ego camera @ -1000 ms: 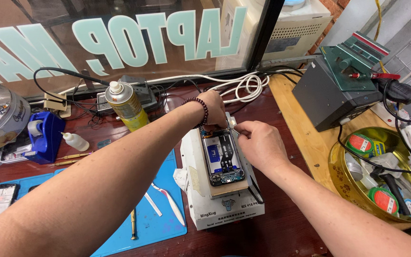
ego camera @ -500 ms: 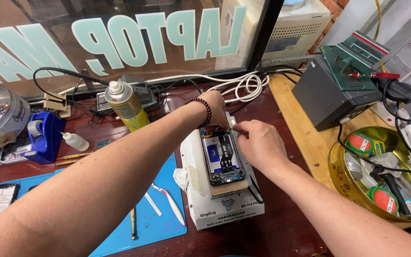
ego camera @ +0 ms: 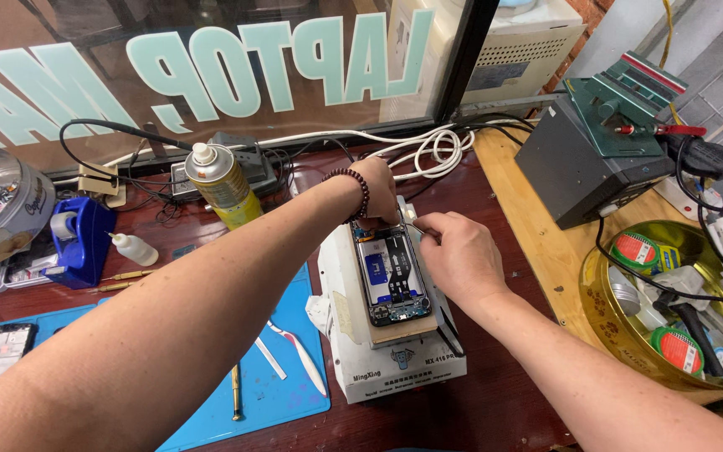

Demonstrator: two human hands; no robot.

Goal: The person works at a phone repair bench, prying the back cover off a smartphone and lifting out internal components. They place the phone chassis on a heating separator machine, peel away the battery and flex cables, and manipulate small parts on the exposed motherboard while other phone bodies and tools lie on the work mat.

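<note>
Both hands crowded the opened phone's [ego camera: 391, 276] top edge: the right hand [ego camera: 462, 255] pinched a thin tool [ego camera: 419, 228] (tip hidden), the left hand's [ego camera: 381, 194] grip I couldn't tell.

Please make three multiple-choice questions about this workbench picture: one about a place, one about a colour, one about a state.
1. Where does the phone lie?
A. on the white box
B. in the yellow bowl
C. on the blue mat

2. What colour is the tape dispenser?
A. red
B. blue
C. green

3. In what state is the phone?
A. sealed in a case
B. opened, insides showing
C. wrapped in paper

Answers:
1. A: it rests on a pad on top of the white box, between the left hand and the right hand.
2. B: its body is plainly blue.
3. B: circuit boards and metal shields are visible.
</note>
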